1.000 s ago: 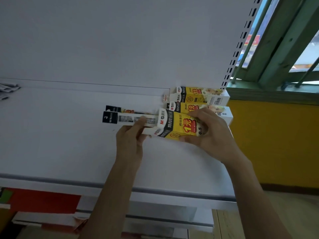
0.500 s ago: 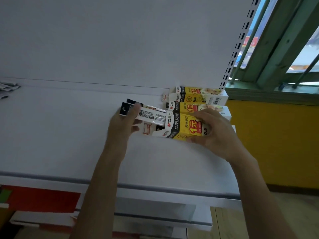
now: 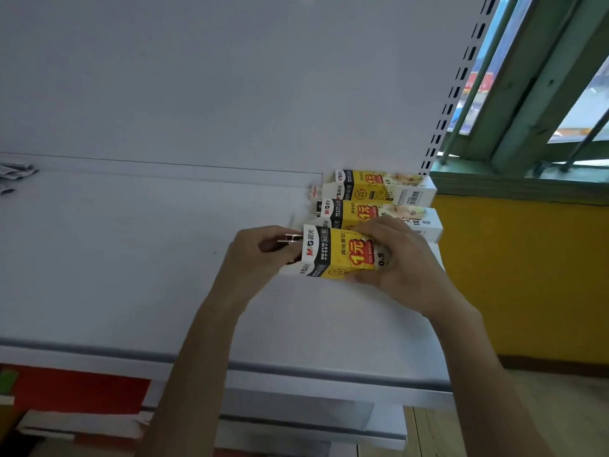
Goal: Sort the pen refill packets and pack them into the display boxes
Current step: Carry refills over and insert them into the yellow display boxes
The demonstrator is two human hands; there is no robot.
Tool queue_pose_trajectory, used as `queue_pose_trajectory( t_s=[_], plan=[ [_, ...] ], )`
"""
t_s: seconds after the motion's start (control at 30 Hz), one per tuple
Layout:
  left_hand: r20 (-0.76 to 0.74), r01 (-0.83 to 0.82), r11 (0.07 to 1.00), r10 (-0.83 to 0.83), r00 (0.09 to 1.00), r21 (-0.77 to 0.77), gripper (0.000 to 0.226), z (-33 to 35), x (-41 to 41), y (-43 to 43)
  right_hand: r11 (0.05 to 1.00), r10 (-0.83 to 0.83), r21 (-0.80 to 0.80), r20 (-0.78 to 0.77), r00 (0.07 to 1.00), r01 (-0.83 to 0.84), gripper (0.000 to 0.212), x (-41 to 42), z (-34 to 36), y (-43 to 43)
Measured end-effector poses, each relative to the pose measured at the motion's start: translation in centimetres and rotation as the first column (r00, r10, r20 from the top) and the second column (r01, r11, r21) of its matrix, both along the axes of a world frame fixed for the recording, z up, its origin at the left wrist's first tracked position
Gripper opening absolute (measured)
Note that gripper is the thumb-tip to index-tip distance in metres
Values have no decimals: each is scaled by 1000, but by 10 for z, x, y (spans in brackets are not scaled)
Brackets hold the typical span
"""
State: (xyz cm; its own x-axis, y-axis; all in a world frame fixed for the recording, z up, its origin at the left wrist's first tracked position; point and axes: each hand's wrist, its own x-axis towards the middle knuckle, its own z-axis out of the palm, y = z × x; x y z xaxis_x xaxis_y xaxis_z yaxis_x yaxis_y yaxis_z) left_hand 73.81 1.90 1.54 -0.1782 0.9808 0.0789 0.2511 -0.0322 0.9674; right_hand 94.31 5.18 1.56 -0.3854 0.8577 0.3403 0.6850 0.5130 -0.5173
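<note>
Gripping the near box: the right hand (image 3: 400, 258) has its grip closed on the near display box (image 3: 333, 255), with the fingers over the top of its right half and the thumb at its front edge.
Left hand: the left hand (image 3: 260, 255) sits at the box's open left end, its grip curled round the refill packets (image 3: 290, 240).
Refill packets: only a short stretch with pale, striped ends shows between the fingers and the box mouth. The rest is hidden by the hand or the box, so their number cannot be told.
Near display box: it lies on its side, long way left to right, near the shelf's right edge and about midway between front and back. It is yellow with red print and has a black-and-white band at the left end. Whether it rests on the shelf or is lifted cannot be told.
Middle display box (image 3: 349, 212): same print, just behind the near one, its front partly covered by the right fingers.
Back display box (image 3: 379, 189): it lies against the back panel (image 3: 230, 77) in the shelf's right back corner, with a barcode on its side.
Scrap (image 3: 313, 191): a small white-and-red piece just left of the back box.
Shelf (image 3: 131, 258): white and flat, with a grey strip along the front edge.
Papers (image 3: 13, 173): a few lie at the left back edge, cut off by the frame.
Right side: a slotted upright (image 3: 461, 84), a green window frame (image 3: 527, 94), and a yellow wall (image 3: 527, 275) below it.
</note>
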Motion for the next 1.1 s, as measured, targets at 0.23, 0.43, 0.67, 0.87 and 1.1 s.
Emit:
queue_pose_trajectory(
  t_s=[0.23,0.43,0.67,0.87,1.1],
  plan=[
    [41,-37,999,37,998,-2,16,0,-2,0,1000,-29,8,49,998,28,65,0,-1,3],
    [143,42,998,-36,989,-40,15,-3,9,3,999,-30,29,-4,1000,30,64,6,-1,-1],
    [-54,326,940,-332,942,-98,41,-2,19,4,997,-68,41,52,996,66,64,9,-2,-1],
    [-316,-39,998,55,947,56,29,1,14,6,990,-106,-75,168,980,120,68,8,0,9],
    [-498,-285,943,332,801,171,35,-8,-11,-27,977,99,196,-78,992,-82,54,-19,7,0]
  ],
)
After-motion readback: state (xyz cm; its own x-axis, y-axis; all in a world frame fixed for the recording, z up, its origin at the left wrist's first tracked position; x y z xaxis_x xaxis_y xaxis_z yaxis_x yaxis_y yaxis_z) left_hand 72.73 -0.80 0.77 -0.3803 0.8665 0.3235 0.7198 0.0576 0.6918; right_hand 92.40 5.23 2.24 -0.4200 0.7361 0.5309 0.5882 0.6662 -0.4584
